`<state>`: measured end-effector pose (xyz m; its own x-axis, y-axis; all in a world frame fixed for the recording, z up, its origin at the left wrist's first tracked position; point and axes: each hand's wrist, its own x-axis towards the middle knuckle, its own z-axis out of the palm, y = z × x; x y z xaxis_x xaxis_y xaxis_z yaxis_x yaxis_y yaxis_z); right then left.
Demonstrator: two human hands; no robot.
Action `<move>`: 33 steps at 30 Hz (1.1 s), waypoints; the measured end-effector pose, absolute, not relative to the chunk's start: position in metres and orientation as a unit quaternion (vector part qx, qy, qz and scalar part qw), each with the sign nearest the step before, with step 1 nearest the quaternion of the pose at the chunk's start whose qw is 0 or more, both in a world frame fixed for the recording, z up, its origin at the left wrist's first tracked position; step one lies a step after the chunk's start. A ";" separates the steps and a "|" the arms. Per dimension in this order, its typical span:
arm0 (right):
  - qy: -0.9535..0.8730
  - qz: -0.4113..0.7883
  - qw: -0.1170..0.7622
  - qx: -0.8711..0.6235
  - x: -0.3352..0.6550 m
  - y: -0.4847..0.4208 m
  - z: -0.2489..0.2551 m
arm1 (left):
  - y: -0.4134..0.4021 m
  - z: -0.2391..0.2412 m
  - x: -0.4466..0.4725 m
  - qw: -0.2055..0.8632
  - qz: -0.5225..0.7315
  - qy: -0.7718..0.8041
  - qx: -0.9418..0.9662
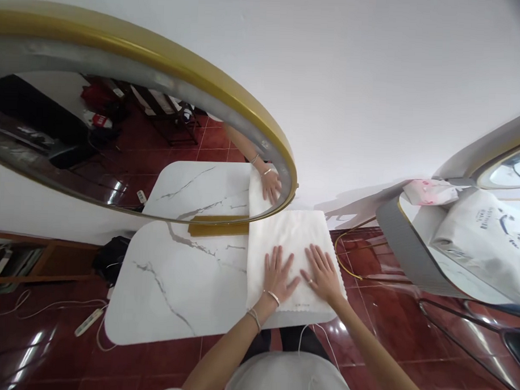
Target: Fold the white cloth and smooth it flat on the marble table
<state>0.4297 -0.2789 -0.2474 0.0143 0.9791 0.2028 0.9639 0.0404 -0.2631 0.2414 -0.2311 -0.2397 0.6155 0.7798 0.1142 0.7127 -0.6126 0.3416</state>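
Note:
A white cloth (257, 274) with scalloped edges, like a towel, lies spread over the right end of the marble-patterned table (154, 305). My left hand (278, 272) rests flat on its middle with fingers spread; a bracelet (272, 298) circles that wrist. To the right, my right hand (323, 271) also presses flat on the cloth near its right edge, fingers apart, with a ring on one finger. Small printed marks show along the cloth's near edge. Neither hand grips anything.
A gold-framed round mirror (230, 83) hangs over the table's back, reflecting one hand and the tabletop. On the right, a second table (407, 245) holds a white printed bag (484, 237) and a pink-white packet (430, 192). A power strip (89, 322) and cables lie on the red floor.

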 end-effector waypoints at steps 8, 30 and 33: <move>-0.678 -0.005 0.164 -0.716 0.403 -0.355 -0.255 | -0.298 -0.241 0.224 0.172 0.117 0.432 0.878; -0.892 0.083 0.131 -0.424 0.283 -0.307 -0.239 | -0.173 -0.248 0.169 0.042 0.120 0.582 0.803; -0.899 0.094 0.128 -0.408 0.261 -0.299 -0.239 | -0.168 -0.248 0.139 0.035 0.120 0.592 0.796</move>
